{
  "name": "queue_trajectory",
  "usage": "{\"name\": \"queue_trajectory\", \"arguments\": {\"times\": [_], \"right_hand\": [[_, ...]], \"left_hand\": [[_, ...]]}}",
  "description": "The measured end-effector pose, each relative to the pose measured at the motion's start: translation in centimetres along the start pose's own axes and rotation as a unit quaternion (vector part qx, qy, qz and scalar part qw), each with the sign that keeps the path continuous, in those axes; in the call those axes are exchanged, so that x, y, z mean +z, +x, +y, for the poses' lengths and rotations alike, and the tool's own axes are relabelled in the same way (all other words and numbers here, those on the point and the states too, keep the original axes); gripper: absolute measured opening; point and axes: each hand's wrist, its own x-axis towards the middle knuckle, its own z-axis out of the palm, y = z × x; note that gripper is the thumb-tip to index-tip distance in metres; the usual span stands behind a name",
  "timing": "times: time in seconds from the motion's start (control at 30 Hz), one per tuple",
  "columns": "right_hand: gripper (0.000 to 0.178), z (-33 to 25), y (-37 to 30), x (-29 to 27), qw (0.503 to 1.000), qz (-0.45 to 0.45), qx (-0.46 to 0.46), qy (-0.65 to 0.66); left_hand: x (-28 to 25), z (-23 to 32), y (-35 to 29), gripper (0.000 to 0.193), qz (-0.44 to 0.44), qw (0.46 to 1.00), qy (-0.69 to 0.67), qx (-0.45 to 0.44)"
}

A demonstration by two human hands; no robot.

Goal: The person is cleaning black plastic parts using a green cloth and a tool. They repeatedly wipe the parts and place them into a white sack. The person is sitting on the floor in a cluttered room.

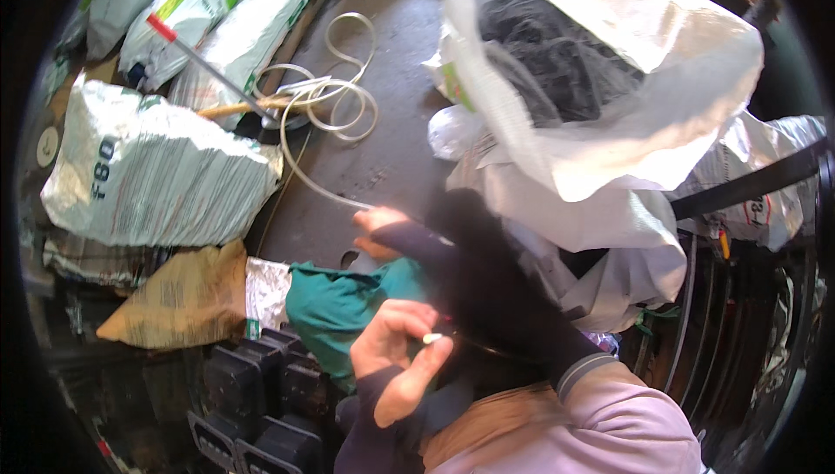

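My left hand (402,359) is low in the middle, thumb and forefinger pinched on a small pale piece (432,337) too small to name. Farther out, my right hand (380,229) is at the end of a dark-sleeved arm that crosses from the right. Its fingers are curled at the near visible stretch of a thin clear hose (304,176), and appear to grip it. Beyond that hand the hose lies in loose loops on the dark surface. Green cloth (348,304) lies just left of both hands. The arm's blur hides what is beneath it.
A large open white sack (609,161) with dark mesh-like material inside stands at right. Filled sacks (161,165) line the left, beside a wooden handle (230,109) and a red-tipped metal rod (204,61). Black plastic pots (261,387) are at lower left, a brown bag (187,296) above them.
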Motion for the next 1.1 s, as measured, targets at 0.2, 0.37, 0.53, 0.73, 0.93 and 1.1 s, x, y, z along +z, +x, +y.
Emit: {"name": "queue_trajectory", "arguments": {"times": [0.2, 0.37, 0.53, 0.73, 0.93, 1.1], "right_hand": [[0.041, -0.9, -0.6, -1.0, 0.998, -0.028, 0.047, 0.028], [0.04, -0.6, -0.7, 0.2, 1.0, 0.018, -0.007, -0.017], [0.037, 0.7, 0.5, 3.2, 0.999, -0.036, 0.006, -0.02], [0.033, 0.7, -0.5, 4.8, 0.999, 0.034, -0.037, 0.02], [0.032, -2.7, -14.0, -2.4, 0.991, -0.067, -0.118, 0.007], [0.022, -7.0, -26.2, -19.1, 0.972, -0.011, -0.218, 0.085]], "left_hand": [[-2.0, 1.2, 2.9, 0.012, 0.081, 0.989, 0.121, -0.014], [-4.6, 0.3, 8.0, 0.007, 0.138, 0.95, 0.268, 0.083], [-3.5, -0.8, 12.4, 0.012, 0.097, 0.857, 0.472, 0.184], [1.7, 1.2, 8.9, 0.015, -0.053, 0.947, 0.268, 0.167], [5.1, 10.1, 2.7, 0.013, -0.279, 0.91, 0.128, 0.277], [5.8, 12.7, 1.6, 0.019, -0.356, 0.878, 0.061, 0.314]]}}
